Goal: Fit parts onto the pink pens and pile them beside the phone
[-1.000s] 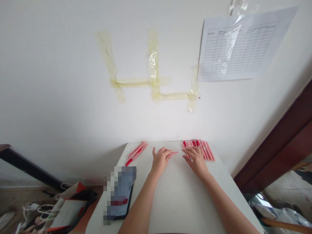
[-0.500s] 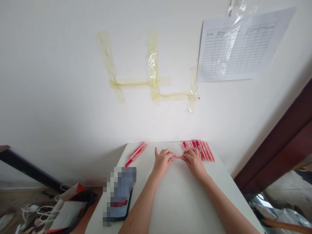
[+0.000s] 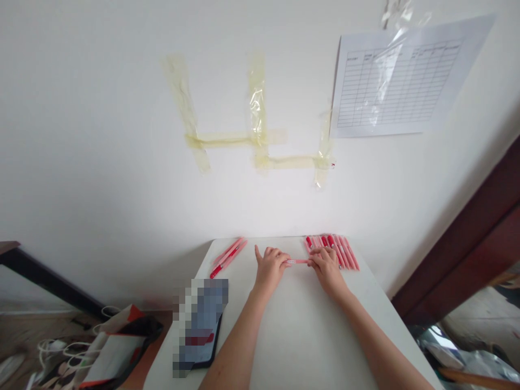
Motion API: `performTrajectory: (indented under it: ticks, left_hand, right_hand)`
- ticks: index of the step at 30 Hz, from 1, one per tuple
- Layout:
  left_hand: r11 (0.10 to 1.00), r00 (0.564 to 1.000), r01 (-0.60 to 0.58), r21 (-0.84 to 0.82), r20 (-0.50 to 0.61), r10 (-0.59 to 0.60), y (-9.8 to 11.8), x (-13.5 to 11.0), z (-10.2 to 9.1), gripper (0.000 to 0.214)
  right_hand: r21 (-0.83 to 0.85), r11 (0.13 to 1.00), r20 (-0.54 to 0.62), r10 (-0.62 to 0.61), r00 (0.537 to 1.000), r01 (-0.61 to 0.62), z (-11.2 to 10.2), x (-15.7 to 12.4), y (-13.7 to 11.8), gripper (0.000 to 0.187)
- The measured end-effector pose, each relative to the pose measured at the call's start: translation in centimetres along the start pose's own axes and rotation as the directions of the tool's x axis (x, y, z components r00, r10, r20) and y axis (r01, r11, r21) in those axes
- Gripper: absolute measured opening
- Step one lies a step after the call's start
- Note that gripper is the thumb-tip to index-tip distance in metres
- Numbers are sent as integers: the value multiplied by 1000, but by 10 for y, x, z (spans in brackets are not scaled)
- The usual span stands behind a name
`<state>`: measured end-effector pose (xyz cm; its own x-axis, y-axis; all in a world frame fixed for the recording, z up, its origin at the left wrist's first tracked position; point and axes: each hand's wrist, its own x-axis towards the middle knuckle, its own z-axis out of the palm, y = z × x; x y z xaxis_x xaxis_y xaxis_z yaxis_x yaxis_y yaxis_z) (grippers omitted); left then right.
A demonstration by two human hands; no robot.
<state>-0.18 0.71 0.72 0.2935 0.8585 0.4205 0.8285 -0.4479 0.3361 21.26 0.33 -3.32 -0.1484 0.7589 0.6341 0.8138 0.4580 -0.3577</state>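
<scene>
A slim pink pen (image 3: 299, 261) is held level above the white table (image 3: 304, 336), one end in each hand. My left hand (image 3: 271, 265) pinches its left end, with the thumb side toward me hidden in part and one finger sticking up. My right hand (image 3: 325, 265) pinches the right end, its fingers covering that tip. Just behind my right hand lies a row of several pink and red pens (image 3: 345, 252), partly hidden by the fingers. Further left on the table is a smaller group of pink and red pens (image 3: 228, 257).
A phone with a blurred-out screen (image 3: 203, 325) lies at the table's left side. The table's back edge meets a white wall with yellowed tape (image 3: 257, 103) and a printed sheet (image 3: 402, 81). Bags (image 3: 117, 346) and cables are on the floor at left.
My hands have moved slightly apart along the pen, so more of its length shows between them. The pen groups have stayed put.
</scene>
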Motion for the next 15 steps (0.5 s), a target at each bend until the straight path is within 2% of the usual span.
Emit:
performTrajectory:
  ticks: [4, 10, 15]
  left_hand:
    - [999, 1000, 15, -29, 16, -15, -3, 0, 2, 10]
    - [999, 999, 24, -32, 43, -22, -3, -1, 2, 22]
    - [998, 999, 43, -37, 10, -43, -2, -1, 2, 12]
  right_hand:
    - [2, 1000, -38, -25, 999, 25, 0, 1, 1, 24]
    - [-32, 997, -79, -66, 995, 64, -2, 2, 5, 18]
    - [-30, 999, -86, -38, 996, 35, -5, 1, 4, 14]
